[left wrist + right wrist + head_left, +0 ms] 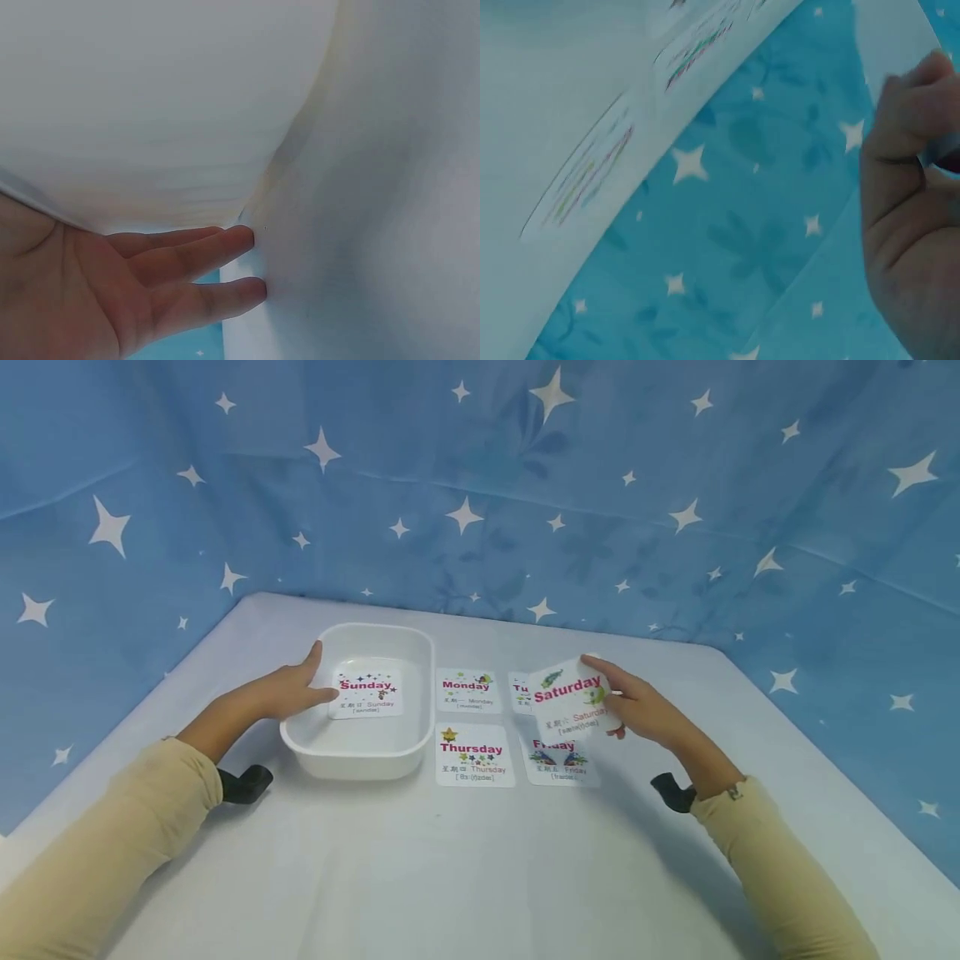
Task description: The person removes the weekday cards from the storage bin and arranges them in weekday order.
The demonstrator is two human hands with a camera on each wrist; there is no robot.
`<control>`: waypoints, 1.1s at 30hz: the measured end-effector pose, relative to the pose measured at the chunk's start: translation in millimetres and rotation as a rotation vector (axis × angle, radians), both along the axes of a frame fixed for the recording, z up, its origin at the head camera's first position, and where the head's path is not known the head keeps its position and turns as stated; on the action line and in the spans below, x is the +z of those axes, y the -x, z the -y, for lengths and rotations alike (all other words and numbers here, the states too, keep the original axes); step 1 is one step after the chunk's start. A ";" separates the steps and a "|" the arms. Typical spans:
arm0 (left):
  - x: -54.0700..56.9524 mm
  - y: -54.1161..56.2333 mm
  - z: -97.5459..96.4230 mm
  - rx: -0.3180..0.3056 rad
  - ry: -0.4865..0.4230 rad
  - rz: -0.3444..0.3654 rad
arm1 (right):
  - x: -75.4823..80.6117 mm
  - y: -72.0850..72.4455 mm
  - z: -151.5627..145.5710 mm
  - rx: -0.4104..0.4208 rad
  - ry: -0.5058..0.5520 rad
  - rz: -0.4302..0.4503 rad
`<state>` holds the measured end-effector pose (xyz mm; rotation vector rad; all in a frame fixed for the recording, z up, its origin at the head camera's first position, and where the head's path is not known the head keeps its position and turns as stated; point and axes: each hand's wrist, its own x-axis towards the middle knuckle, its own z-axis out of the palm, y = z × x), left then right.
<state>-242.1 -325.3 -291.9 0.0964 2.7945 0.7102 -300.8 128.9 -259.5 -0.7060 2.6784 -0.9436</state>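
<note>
My left hand [296,689] grips the left rim of a white plastic basin [360,766], with the thumb reaching inside over the edge. In the left wrist view, fingers [210,300] extend along the outside of its wall, near the white tabletop. A Sunday card [367,695] lies inside the basin. My right hand [637,706] pinches a Saturday card [573,703] by its right side, tilted above the other cards. That card covers part of a card starting "Tu" [520,693] and the top of the Friday card [562,767].
Right of the basin lie a Monday card [468,692] and a Thursday card [474,758]. A white cloth [450,877] covers the table. Behind it hangs a blue curtain [420,468] with white stars. Black wrist mounts [246,783] sit at both wrists.
</note>
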 end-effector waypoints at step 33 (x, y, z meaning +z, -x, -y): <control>-2.8 1.2 -1.3 -0.018 0.014 0.002 | -8.4 16.3 -69.2 -0.208 -0.524 0.267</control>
